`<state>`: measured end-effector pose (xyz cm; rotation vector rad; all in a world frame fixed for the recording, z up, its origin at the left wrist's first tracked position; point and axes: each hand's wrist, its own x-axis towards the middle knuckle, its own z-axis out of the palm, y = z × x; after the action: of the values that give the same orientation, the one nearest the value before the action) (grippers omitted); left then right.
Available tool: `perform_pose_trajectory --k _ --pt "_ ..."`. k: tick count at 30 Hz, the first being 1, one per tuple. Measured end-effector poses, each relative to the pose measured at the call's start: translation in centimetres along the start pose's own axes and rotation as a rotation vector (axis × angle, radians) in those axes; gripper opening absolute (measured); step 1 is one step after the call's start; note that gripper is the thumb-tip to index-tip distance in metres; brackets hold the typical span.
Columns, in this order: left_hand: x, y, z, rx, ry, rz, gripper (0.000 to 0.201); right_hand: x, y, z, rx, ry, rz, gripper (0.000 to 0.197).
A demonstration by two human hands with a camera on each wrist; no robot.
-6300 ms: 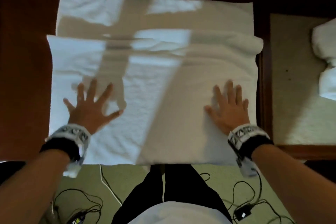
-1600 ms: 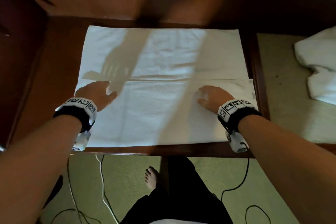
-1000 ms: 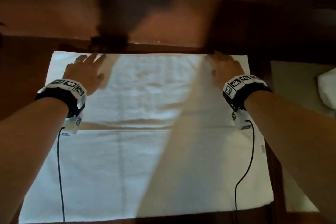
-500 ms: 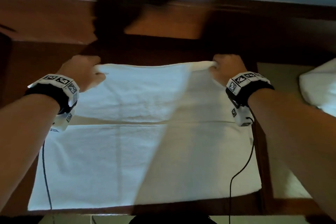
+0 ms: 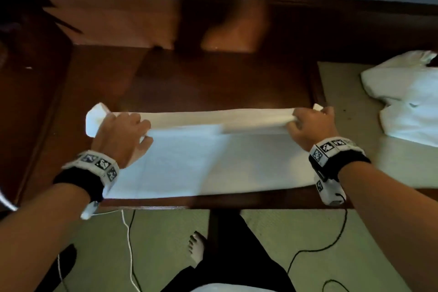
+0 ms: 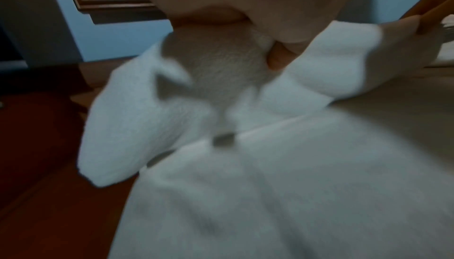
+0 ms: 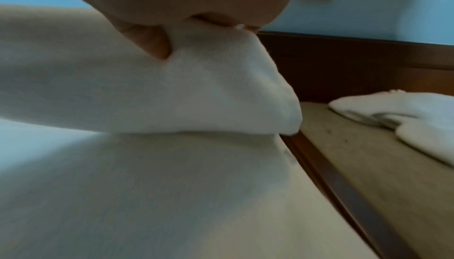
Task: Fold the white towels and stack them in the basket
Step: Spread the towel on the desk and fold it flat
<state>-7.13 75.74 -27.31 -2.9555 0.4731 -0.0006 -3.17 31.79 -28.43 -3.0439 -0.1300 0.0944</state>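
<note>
Now lies on the dark wooden table [image 5: 213, 83]: white towel [image 5: 201, 163], far edge raised in a taut band. Left hand [image 5: 120, 135] and right hand [image 5: 310, 125] curled tight on its far corners. Drawn nearer than half a second ago, over the near layer.

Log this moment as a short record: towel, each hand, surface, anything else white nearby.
towel: white towel on the table, far edge lifted and partly folded toward the person
left hand: left hand grips the lifted edge at its left corner
right hand: right hand grips the same edge at its right corner
surface: dark wooden table
nearby: other white towels lying loose to the right, off the table
basket: not in view
</note>
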Motion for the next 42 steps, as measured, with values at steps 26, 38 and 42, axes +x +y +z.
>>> perform_pose_trajectory --k 26,38,42 --pt "-12.0 6.8 11.3 -0.175 -0.312 -0.018 0.055 -12.2 1.1 10.7 -0.033 -0.353 0.061 0.070" --pt "-5.0 11.5 11.5 -0.247 -0.313 0.047 0.073 -10.4 -10.7 12.2 0.069 -0.408 -0.170 0.057" --pt "-8.3 5.0 14.1 -0.251 -0.313 -0.166 0.067 -12.0 -9.4 12.3 0.099 -0.426 -0.211 0.060"
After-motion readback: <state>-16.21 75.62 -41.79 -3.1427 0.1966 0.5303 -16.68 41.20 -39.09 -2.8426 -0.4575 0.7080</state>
